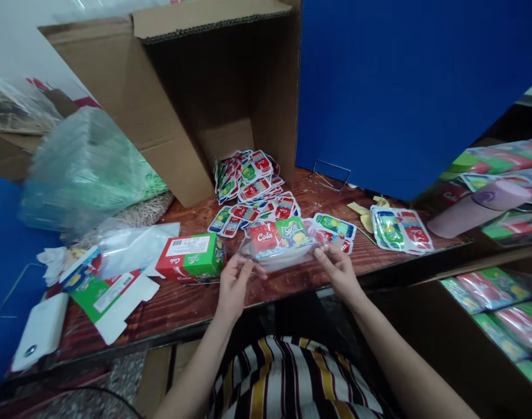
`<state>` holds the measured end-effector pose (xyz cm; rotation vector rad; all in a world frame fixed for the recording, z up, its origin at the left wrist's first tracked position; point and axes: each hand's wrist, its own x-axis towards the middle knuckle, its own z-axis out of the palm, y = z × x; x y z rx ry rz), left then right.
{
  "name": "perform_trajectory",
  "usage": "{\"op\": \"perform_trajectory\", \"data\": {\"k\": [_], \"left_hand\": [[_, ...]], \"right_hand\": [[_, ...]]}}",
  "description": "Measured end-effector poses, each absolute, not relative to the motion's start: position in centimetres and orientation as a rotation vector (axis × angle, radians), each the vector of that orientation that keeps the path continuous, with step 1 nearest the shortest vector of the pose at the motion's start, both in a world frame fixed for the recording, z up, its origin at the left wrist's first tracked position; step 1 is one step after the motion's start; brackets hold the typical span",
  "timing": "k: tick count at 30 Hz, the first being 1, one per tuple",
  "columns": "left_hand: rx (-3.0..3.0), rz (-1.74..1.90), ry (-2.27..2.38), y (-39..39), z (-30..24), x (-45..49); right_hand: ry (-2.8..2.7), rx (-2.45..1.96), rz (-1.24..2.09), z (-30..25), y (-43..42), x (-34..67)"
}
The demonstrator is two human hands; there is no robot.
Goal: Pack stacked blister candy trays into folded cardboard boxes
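Between my hands is a red and green box [278, 237] printed "Cola" and "Sprite", inside a clear plastic bag [287, 263]. My left hand [237, 283] pinches the bag's left end, and my right hand [336, 269] grips its right end. Left of my left hand, a second Cola and Sprite box [191, 257] rests on the table, its white label facing up. Just beyond the bag, flat printed Cola and Sprite packets [266, 201] spill in a heap from an open cardboard carton [222, 87]. More packets [333, 230] lie right of the bag.
A stack of packets [400, 228] and a pink bottle [479, 209] are at the right. Leftward lie clear bags [137, 247], an unfolded box [113, 302] and a white device [42, 331]. Wrapped boxes fill a carton [422, 331] below right. Blue panels [400, 87] stand behind.
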<state>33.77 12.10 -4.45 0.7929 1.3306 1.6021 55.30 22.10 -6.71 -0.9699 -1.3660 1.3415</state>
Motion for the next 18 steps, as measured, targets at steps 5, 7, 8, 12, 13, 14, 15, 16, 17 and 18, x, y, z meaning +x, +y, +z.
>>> {"op": "perform_trajectory", "data": {"k": [5,7,8,12,13,14,15,16,17,18], "left_hand": [[1.089,1.750,1.595,13.2,-6.2,33.3],[1.070,1.779,1.588,14.0,-6.8,33.3],[1.041,1.782,1.579,14.4,-7.0,33.4],[0.934,1.743,1.450,15.9,-7.6,33.3],[0.911,1.730,1.386,16.1,-7.7,33.2],[0.890,1.718,1.315,16.3,-7.7,33.1],[0.870,1.708,1.247,16.5,-7.7,33.0],[0.851,1.697,1.190,16.6,-7.7,32.9],[0.831,1.687,1.153,16.7,-7.8,32.8],[0.809,1.678,1.135,16.8,-7.9,32.7]], "right_hand": [[-1.465,-0.967,1.124,-8.9,23.3,54.6],[-1.442,-0.959,1.157,-9.3,23.8,54.1],[-1.417,-0.957,1.179,-9.4,24.1,53.9],[-1.344,-0.952,1.229,-9.2,25.2,53.3],[-1.344,-0.949,1.241,-9.1,25.3,53.2],[-1.344,-0.947,1.255,-9.0,25.4,53.2],[-1.341,-0.946,1.269,-8.9,25.5,53.2],[-1.334,-0.947,1.282,-8.9,25.5,53.2],[-1.327,-0.949,1.289,-8.8,25.5,53.1],[-1.315,-0.950,1.292,-8.8,25.5,53.1]]}}
